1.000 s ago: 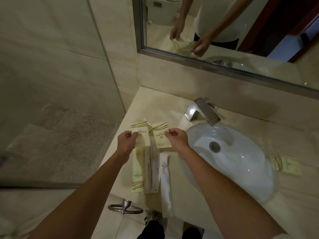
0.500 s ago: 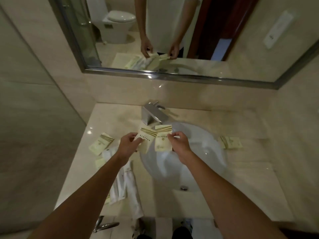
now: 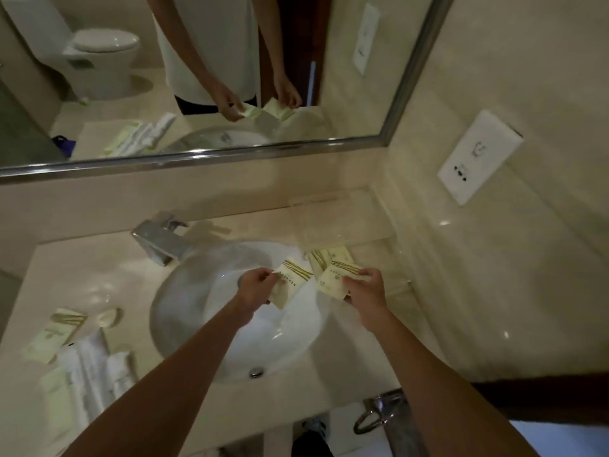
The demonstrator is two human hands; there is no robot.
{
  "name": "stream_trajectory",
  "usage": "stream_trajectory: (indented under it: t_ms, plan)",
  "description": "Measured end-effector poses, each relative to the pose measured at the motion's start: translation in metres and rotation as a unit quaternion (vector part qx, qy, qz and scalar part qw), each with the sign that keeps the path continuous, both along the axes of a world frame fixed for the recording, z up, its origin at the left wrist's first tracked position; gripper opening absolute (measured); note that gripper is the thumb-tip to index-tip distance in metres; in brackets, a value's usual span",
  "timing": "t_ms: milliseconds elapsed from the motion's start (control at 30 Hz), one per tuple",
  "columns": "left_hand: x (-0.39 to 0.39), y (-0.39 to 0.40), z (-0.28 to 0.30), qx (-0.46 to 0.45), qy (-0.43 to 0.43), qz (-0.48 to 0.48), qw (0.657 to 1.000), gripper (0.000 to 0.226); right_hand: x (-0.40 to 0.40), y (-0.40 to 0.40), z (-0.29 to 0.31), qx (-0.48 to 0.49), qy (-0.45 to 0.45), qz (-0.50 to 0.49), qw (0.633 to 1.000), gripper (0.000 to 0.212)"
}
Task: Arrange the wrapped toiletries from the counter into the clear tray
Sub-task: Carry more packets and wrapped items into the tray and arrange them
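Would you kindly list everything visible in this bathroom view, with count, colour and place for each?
Held packets: two, pale yellow with striped tops, one in each hand above the basin's right side.
Packets on counter: at least one, pale yellow, right of the basin just ahead of the right hand.
Clear tray: one, transparent, back right corner of the counter; contents hard to tell.
Left pile: several yellow and white wrapped items, counter left of the basin.
Basin: one, white, centre.
Tap: one, chrome, behind the basin.
Mirror: one, metal-framed, above.
Socket plate: one, white, right wall.
Towel ring: one, chrome, below the counter.
Left hand: pinching one packet.
Right hand: pinching the other.
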State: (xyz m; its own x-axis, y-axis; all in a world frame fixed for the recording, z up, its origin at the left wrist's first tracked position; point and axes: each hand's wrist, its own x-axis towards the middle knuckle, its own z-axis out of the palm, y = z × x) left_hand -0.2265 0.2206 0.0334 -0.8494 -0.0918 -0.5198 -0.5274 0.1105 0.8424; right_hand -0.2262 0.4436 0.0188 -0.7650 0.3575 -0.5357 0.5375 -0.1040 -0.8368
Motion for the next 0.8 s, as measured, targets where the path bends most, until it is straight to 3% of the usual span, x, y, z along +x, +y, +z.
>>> stream_trajectory:
  t_ms: [167, 333, 800]
  plan:
    - [-0.020, 0.052, -0.002, -0.045, -0.010, -0.008, 0.999, 0.010, -0.017, 0.055, -0.011, -0.027, -0.009, -0.004, 1.000, 0.054]
    - [-0.032, 0.077, -0.012, -0.037, -0.023, 0.004, 0.999, 0.010, -0.037, 0.077, -0.028, -0.046, -0.019, 0.003, 0.999, 0.052]
    - [-0.045, 0.048, -0.026, -0.057, -0.039, 0.006, 0.998, 0.020, -0.082, 0.025, -0.064, -0.053, -0.067, -0.096, 0.992, 0.045]
